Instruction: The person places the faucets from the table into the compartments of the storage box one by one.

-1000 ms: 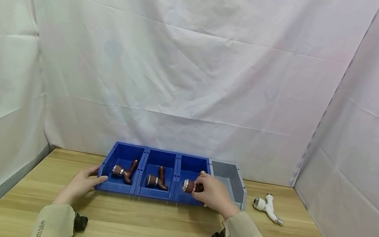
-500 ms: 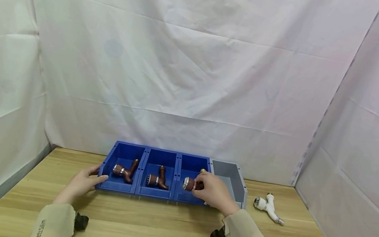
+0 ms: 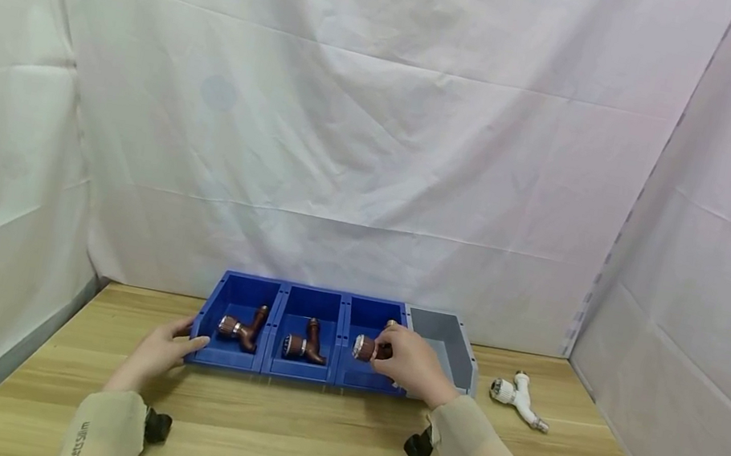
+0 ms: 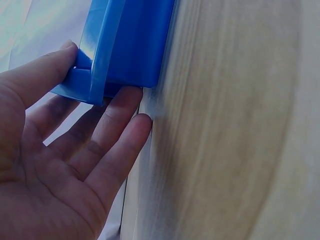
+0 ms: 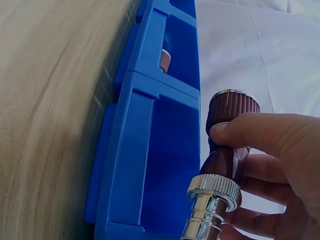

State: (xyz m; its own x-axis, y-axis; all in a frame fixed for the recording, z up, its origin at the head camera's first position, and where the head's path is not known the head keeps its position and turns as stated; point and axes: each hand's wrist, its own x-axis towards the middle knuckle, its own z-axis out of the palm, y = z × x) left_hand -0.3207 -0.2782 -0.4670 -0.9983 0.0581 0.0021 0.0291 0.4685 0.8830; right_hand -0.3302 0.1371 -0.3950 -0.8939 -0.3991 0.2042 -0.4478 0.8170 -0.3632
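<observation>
My right hand [image 3: 413, 363] holds a dark brown faucet [image 5: 220, 162] with a ribbed knob and a chrome threaded end. It hangs over the third blue bin [image 5: 127, 165], apart from the bin floor as the right wrist view shows. My left hand [image 3: 161, 348] grips the front left corner of the leftmost blue bin [image 4: 100, 55], thumb on the rim and fingers at its outer side. A brown faucet [image 3: 242, 329] lies in that leftmost bin. Another brown faucet [image 3: 307, 344] lies in the second blue bin [image 3: 299, 371].
A grey bin [image 3: 460, 359] adjoins the blue row on the right. On the wooden table [image 3: 269, 439], right of the bins, lies a white faucet [image 3: 519, 399]. White cloth [image 3: 352, 136] hangs behind and at both sides.
My right hand has shifted slightly up and back with the brown faucet, still over the third blue bin. My left hand stays at the leftmost bin's corner.
</observation>
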